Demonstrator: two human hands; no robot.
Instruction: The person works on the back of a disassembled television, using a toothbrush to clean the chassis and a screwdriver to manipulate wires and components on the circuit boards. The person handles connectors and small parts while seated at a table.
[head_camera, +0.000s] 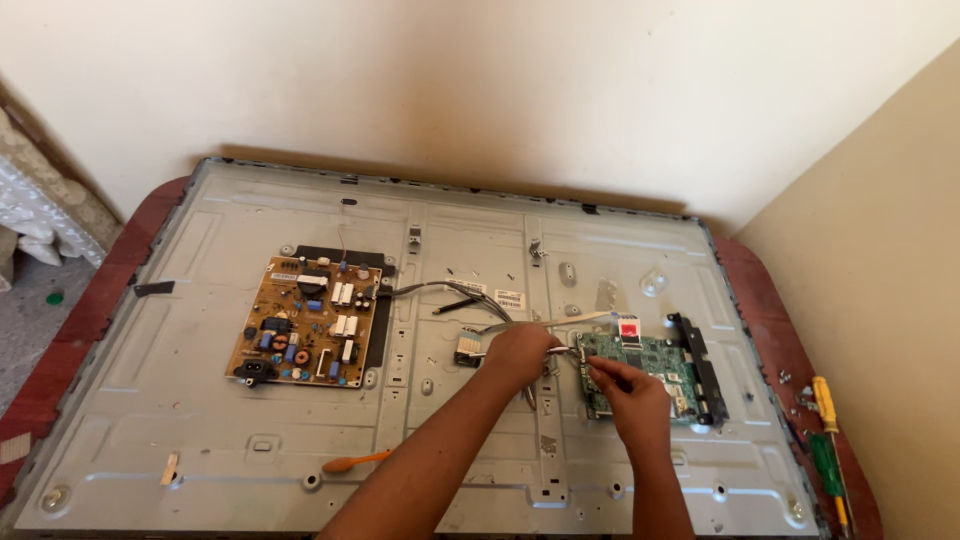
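A large grey metal back panel (200, 420) of a flat screen lies face down on a table. A tan power board (305, 322) sits left of centre, and a green main board (655, 368) sits at the right. My left hand (520, 352) is closed around a bundle of grey cables (440, 290) and a flat ribbon cable just left of the green board. My right hand (622, 385) pinches something small at the green board's left edge, where the cables meet it; what it grips is too small to tell.
Two screwdrivers, one with a yellow handle (824, 400) and one with a green handle (826, 465), lie on the red-brown table edge (775, 340) at the right. An orange-handled tool (355, 462) rests on the panel near my left forearm. Walls stand close behind and to the right.
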